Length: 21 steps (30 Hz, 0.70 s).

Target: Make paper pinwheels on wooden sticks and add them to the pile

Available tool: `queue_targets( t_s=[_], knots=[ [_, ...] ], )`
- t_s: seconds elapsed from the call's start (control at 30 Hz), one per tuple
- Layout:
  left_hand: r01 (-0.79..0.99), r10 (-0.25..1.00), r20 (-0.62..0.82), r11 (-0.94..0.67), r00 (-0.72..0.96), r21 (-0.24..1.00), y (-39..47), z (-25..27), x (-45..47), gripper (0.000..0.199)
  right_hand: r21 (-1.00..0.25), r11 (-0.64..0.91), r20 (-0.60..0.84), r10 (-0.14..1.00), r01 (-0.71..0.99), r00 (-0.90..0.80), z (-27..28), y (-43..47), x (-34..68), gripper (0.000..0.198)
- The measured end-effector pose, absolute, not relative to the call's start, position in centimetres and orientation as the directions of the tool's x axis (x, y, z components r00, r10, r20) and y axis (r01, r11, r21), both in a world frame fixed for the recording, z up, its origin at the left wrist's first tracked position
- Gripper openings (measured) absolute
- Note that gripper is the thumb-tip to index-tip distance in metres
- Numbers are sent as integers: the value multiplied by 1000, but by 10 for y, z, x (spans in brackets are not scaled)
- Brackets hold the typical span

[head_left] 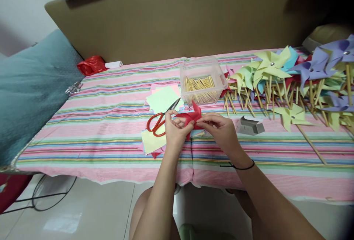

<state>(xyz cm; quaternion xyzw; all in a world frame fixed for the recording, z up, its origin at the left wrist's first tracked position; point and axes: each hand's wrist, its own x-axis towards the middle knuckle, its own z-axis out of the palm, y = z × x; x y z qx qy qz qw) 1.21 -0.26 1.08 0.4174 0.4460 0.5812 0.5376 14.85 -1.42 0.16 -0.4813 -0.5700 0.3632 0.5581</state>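
Note:
A red paper pinwheel (195, 113), its blades folded in toward the centre, is held up between my two hands. My left hand (177, 129) is closed on its left side, thumb near the middle. From the right, my right hand (218, 127) pinches at the pinwheel's centre with thumb and forefinger; anything small in that pinch is hidden. Just left of my left hand lie scissors (157, 124) with orange handles, partly covered by it. Yellow and other coloured paper pieces (152, 141) lie beneath, and a stack of pale green and pink sheets (163, 98) sits behind.
A clear plastic box (204, 66) of short wooden sticks (200, 85) stands behind my hands. Finished pinwheels (272, 64) on sticks are piled at the right, with a yellow one (293, 117) in front. A small grey box (250, 125) and a red plastic bag (92, 65) rest on the striped cloth (96, 140).

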Motion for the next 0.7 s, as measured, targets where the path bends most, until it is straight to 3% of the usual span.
queue_targets(
  t_s=[0.7],
  knots=[
    [-240, 998, 27, -40, -56, 970, -4, 13, 12, 51, -961, 259, 269, 958, 98, 96, 2, -13, 148, 5]
  ],
)
